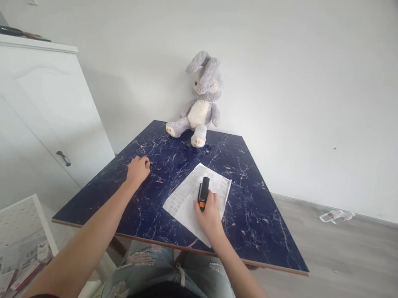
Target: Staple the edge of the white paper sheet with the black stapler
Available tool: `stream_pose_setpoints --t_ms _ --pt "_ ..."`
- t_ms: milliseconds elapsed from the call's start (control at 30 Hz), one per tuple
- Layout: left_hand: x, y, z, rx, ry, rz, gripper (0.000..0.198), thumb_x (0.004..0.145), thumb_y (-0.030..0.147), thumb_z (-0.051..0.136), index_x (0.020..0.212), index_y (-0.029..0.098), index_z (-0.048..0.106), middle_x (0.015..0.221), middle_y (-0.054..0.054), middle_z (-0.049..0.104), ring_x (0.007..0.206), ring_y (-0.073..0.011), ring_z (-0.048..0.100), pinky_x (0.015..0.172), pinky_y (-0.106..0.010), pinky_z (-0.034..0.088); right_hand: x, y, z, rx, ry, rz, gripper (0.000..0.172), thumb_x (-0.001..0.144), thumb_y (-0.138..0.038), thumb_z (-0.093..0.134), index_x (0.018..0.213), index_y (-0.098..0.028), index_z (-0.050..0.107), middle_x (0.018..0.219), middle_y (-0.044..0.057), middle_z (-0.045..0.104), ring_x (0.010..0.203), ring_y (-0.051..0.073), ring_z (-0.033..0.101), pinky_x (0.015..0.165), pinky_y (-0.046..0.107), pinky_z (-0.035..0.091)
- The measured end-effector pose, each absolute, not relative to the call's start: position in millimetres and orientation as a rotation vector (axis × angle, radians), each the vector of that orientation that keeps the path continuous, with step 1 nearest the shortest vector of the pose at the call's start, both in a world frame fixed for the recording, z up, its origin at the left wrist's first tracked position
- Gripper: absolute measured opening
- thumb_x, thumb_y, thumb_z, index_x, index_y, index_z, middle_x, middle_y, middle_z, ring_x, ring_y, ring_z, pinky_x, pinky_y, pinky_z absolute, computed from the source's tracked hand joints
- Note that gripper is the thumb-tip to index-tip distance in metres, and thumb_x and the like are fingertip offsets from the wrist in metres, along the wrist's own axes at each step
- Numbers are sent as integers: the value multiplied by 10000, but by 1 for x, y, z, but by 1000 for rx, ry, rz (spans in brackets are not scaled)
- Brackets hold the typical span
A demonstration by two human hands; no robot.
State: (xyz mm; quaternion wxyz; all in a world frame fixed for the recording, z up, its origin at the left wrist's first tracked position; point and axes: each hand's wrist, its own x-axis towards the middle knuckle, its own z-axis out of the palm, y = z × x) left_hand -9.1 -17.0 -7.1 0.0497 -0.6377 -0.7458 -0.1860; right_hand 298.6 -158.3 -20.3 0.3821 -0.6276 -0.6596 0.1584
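Note:
A dark blue marbled table [250, 203] stands in front of me. On it lies a printed white sheet of paper [188, 196]. My right hand [209, 216] rests on the sheet's near part, fingers closed round a small black device with an orange button [203, 191] that lies on the paper. My left hand [137, 169] sits on the bare tabletop to the left of the sheet, fingers curled under, nothing visible in it. A grey plush rabbit [200, 103] sits at the table's far edge against the wall.
A white cabinet [43, 109] with a dark handle stands at the left. A white pegboard with papers [12, 244] lies low at the left. An empty plastic bottle [334, 216] lies on the wood floor by the right wall.

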Motion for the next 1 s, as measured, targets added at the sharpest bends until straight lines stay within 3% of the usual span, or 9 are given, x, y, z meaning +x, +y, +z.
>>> stream_pose_setpoints --t_ms 133,300,433,533,600,767,1000 --pt "-9 -16 -11 -1958 -2275 -508 436 967 374 438 1338 216 606 1213 -162 555 1167 -338 511 981 -472 440 278 -152 -11 -1506 -1793 553 487 887 -372 604 1314 -182 465 1142 134 517 1089 322 523 976 497 458" --pt "-11 -14 -15 -1972 -2269 -505 497 978 364 418 1436 199 521 1191 -186 539 1146 -361 510 956 -519 442 295 -132 0 -1304 -2086 681 380 872 -243 597 1242 -194 527 1083 91 554 1031 268 549 955 424 456" --pt "-5 -16 -14 -2050 -2151 -754 408 982 273 409 1339 178 583 1150 -167 558 1128 -326 524 970 -479 448 312 -109 10 -1159 -2250 700 273 890 -230 564 1161 -196 560 1064 74 589 1002 239 564 909 368 454" --pt "10 -22 -11 -2373 -1848 -954 328 995 224 388 1166 193 666 1123 -117 581 1108 -250 545 1010 -397 441 308 -92 15 -1194 -2305 710 301 869 -307 623 1138 -182 575 1040 78 624 933 227 592 840 338 459" --pt "23 -27 -9 -2573 -1662 -948 315 1007 280 411 1180 215 666 1170 -96 588 1108 -231 552 1019 -388 438 298 -84 16 -1314 -2289 694 337 856 -387 652 1107 -171 591 1015 91 651 876 226 607 775 322 454" --pt "35 -37 -10 -2716 -1531 -665 424 955 476 539 1314 263 612 1355 -90 554 1216 -289 509 1026 -468 417 285 -70 26 -1461 -2271 600 171 828 -321 651 899 -168 626 881 87 691 773 213 614 677 289 414" --pt "33 -39 -5 -2761 -1569 -620 394 938 382 573 1312 267 619 1464 -93 495 1335 -306 451 1118 -504 351 384 -54 61 -1522 -2193 515 202 836 -295 611 1000 -187 657 914 57 715 756 205 617 663 285 419"
